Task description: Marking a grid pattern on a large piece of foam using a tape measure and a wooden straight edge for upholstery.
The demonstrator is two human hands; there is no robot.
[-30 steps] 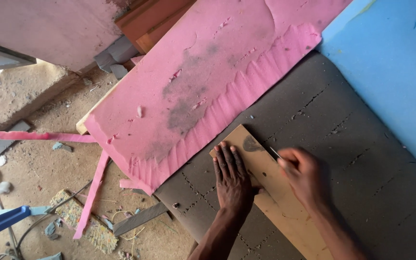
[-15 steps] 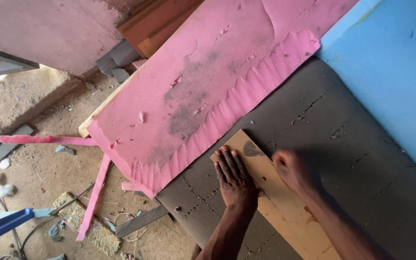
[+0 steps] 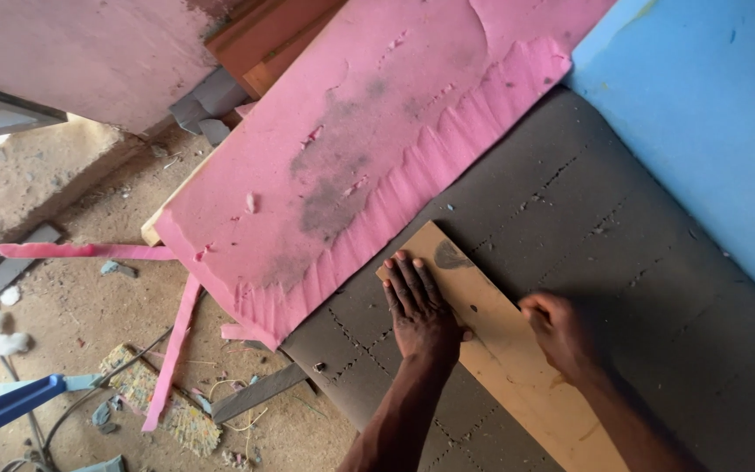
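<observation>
A tan wooden board [image 3: 504,358] lies slantwise on a grey foam sheet [image 3: 587,210]. My left hand [image 3: 421,313] rests flat on the board's upper left end, fingers straight and close together, pressing it down. My right hand [image 3: 565,336] is curled shut at the board's right edge, about halfway along it. A thin dark tool showed in this hand a second ago; its fingers hide it now. A dark smudge marks the board's top corner.
A pink foam slab [image 3: 351,149] with a jagged cut edge overlaps the grey sheet's upper left side. Blue foam [image 3: 709,114] lies to the right. Pink foam strips [image 3: 172,350] and scraps litter the dusty floor at left, near a blue bar [image 3: 2,411].
My right hand has slid down along the board's right edge, from near the top corner towards its middle. The left hand has stayed flat on the board.
</observation>
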